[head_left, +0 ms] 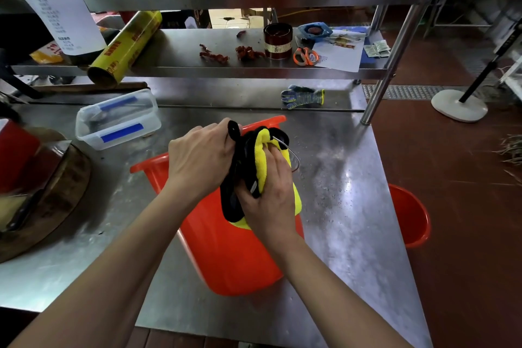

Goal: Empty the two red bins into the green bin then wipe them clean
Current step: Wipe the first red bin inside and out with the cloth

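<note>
**Cloth in both hands over the first red bin**

At the far left of the steel table (353, 206) a round wooden chopping block (48, 192) sits close to the edge, with a clear plastic box (118, 118) just behind it. Near the middle, a red bin (226, 257) lies tilted on the table, its rim toward the shelves and its base toward the person.

The left hand (202, 159) has its fingers curled around the black part of a yellow-and-black cloth (261, 161), pinching it at the top. The right hand (271, 195) grips the yellow part lower down, fingers closed around the fabric. The cloth hangs over the bin's upper side, beside a thin wire handle (293, 158).

By the look of it, the emptying is over for this bin and the wiping step is just beginning; the cloth seems to be getting folded or gathered. The next move likely calls for one hand to steady the bin while the other runs the cloth around the inside.

To the right, bare table gives room to turn the bin, but the table edge is near. A second red bin (409, 215) stands on the floor just past that edge. The green bin is not visible.
</note>
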`<state>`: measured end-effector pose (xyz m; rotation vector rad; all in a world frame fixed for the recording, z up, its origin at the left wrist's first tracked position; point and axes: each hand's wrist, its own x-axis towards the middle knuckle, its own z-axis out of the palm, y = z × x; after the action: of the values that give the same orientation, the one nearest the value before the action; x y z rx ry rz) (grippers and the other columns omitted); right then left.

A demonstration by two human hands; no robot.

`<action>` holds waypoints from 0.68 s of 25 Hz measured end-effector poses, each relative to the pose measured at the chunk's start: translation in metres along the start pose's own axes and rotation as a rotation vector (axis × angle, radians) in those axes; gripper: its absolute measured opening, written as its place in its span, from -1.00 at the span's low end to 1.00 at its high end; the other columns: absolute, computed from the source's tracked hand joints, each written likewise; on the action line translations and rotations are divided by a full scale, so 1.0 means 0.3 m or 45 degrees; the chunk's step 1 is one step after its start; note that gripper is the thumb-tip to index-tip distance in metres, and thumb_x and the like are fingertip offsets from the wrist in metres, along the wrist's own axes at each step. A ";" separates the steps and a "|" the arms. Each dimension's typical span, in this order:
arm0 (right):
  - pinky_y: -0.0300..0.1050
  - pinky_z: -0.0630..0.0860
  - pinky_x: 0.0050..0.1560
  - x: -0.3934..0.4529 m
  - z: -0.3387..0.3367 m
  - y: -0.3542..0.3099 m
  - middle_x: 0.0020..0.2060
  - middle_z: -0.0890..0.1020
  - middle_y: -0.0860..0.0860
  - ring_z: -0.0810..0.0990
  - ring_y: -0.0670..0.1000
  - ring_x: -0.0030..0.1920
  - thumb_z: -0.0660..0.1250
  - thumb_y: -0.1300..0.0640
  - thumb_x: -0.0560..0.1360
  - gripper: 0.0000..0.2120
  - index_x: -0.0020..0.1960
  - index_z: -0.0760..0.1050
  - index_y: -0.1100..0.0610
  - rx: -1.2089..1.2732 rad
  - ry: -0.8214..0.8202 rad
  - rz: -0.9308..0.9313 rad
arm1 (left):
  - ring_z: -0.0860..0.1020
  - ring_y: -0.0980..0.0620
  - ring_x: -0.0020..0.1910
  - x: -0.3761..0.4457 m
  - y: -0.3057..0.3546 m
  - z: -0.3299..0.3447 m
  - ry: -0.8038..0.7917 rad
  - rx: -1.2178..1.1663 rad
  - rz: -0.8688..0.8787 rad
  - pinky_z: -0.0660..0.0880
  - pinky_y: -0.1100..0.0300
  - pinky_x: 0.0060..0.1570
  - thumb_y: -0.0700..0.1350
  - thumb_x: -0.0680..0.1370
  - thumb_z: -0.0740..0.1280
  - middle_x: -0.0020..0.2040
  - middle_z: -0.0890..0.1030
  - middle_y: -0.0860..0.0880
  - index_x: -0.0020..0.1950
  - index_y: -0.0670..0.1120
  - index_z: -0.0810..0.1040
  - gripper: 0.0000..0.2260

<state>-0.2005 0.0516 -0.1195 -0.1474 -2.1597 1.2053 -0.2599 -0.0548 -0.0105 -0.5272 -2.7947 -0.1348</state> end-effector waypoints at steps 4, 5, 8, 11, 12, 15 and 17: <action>0.12 0.39 0.41 -0.015 0.001 0.018 0.42 0.46 0.15 0.40 0.13 0.46 0.44 0.08 0.46 -0.35 0.50 0.38 0.21 -0.030 -0.026 -0.065 | 0.58 -0.14 -0.12 -0.002 -0.018 -0.003 0.006 -0.050 -0.040 0.35 0.05 -0.28 0.17 0.71 -0.03 -0.24 0.45 0.09 0.02 0.02 0.45 -0.64; 0.10 0.38 0.42 -0.025 -0.005 0.029 0.43 0.45 0.13 0.39 0.11 0.47 0.46 0.12 0.45 -0.34 0.50 0.37 0.19 -0.043 -0.040 -0.076 | 0.58 -0.14 -0.10 0.000 -0.020 -0.005 -0.004 -0.047 -0.038 0.36 0.04 -0.27 0.17 0.71 -0.04 -0.23 0.45 0.08 0.01 0.01 0.44 -0.64; 0.05 0.38 0.44 -0.092 -0.043 0.074 0.47 0.42 0.08 0.34 0.03 0.52 0.44 0.08 0.47 -0.34 0.53 0.35 0.12 -0.034 -0.079 -0.055 | 0.58 -0.16 -0.08 0.012 -0.036 -0.010 -0.018 -0.062 -0.056 0.43 -0.01 -0.19 0.18 0.72 -0.05 -0.21 0.46 0.07 0.00 -0.01 0.43 -0.62; 0.01 0.38 0.46 -0.198 -0.091 0.125 0.51 0.36 -0.01 0.29 -0.04 0.54 0.40 0.02 0.48 -0.30 0.57 0.26 -0.04 -0.024 -0.123 0.016 | 0.54 -0.12 -0.18 0.014 -0.049 -0.010 0.002 -0.077 -0.043 0.44 -0.01 -0.19 0.18 0.71 -0.04 -0.25 0.41 0.09 0.00 -0.03 0.44 -0.61; -0.01 0.37 0.46 -0.233 -0.105 0.139 0.52 0.34 -0.04 0.28 -0.05 0.55 0.39 0.01 0.47 -0.27 0.58 0.19 -0.13 -0.026 -0.146 0.038 | 0.50 -0.09 -0.21 0.012 -0.050 -0.007 0.016 -0.074 -0.030 0.41 0.01 -0.21 0.19 0.71 -0.04 -0.26 0.40 0.09 -0.01 -0.03 0.44 -0.61; 0.01 0.34 0.48 -0.321 -0.147 0.180 0.52 0.34 -0.05 0.28 -0.05 0.54 0.36 0.00 0.47 -0.21 0.58 0.06 -0.29 -0.018 -0.181 0.135 | 0.41 -0.03 -0.27 0.017 -0.047 -0.003 0.028 -0.069 -0.001 0.33 0.05 -0.23 0.20 0.70 -0.05 -0.27 0.41 0.09 -0.01 -0.02 0.45 -0.59; 0.11 0.37 0.45 -0.367 -0.175 0.207 0.51 0.36 -0.07 0.29 -0.06 0.53 0.35 -0.01 0.47 -0.21 0.57 0.06 -0.32 0.025 -0.212 0.226 | 0.41 -0.04 -0.28 0.025 -0.057 -0.004 0.004 -0.067 -0.011 0.34 0.04 -0.23 0.21 0.70 -0.07 -0.29 0.40 0.09 -0.01 -0.02 0.44 -0.58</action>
<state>-0.0965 0.0816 -0.2033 -0.2429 -2.3170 1.3811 -0.2726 -0.0681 -0.0077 -0.5265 -2.7974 -0.2114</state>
